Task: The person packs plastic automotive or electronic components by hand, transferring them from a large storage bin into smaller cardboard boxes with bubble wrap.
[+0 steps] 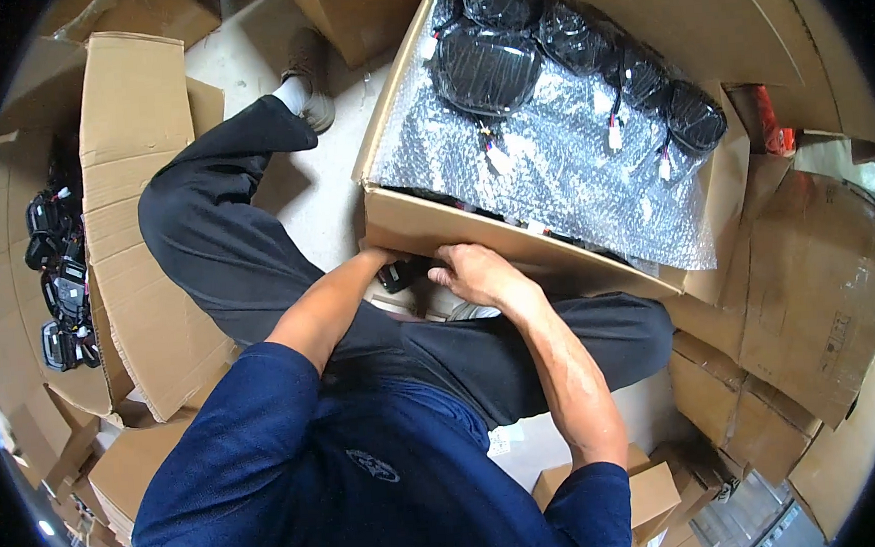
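A small black plastic part (396,275) is low between my legs, beside the near wall of the large open carton. My left hand (378,258) is closed on its left side, with most fingers hidden by the part and the carton. Just right of it, my right hand (473,273) has bent fingers and its thumb pointing left; what its fingertips hold is hidden. In the open carton (515,231), several black plastic-wrapped units (488,70) with wire leads and white connectors lie on bubble wrap (562,181).
At the left, another open carton (139,222) holds several black units (57,282) with wires. Brown cartons (809,291) stand along the right, and small boxes (657,501) lie at the lower right. My bent legs are on either side of my hands.
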`<state>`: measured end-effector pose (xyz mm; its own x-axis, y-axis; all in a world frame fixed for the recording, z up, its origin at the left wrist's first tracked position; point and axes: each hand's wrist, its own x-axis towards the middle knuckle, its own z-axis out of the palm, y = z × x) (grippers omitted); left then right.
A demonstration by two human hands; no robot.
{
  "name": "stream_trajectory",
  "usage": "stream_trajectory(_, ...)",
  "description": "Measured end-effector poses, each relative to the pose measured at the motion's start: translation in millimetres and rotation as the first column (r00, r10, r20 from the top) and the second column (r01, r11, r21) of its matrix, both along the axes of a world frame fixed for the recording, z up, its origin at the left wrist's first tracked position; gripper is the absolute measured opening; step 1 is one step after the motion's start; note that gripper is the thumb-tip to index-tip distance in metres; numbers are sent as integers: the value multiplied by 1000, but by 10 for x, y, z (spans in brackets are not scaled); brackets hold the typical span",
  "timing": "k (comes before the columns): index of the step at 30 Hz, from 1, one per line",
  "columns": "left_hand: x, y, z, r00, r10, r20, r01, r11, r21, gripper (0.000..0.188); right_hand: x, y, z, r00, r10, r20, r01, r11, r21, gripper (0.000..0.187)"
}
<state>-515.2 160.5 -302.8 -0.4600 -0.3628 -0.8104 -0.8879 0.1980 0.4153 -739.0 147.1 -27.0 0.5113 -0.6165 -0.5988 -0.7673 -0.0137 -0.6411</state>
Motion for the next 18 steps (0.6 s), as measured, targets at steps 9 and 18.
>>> stream_trajectory(9, 993, -492, 527, 178, 962, 208, -938, 230, -258, 72, 328, -132, -39, 997, 73, 2, -73, 997, -16, 42)
stream_trajectory(18, 676, -835, 3827, 576, -120, -809, -809, -227, -543, 55, 283, -302, 706, 638, -533, 555, 141, 790, 596, 59)
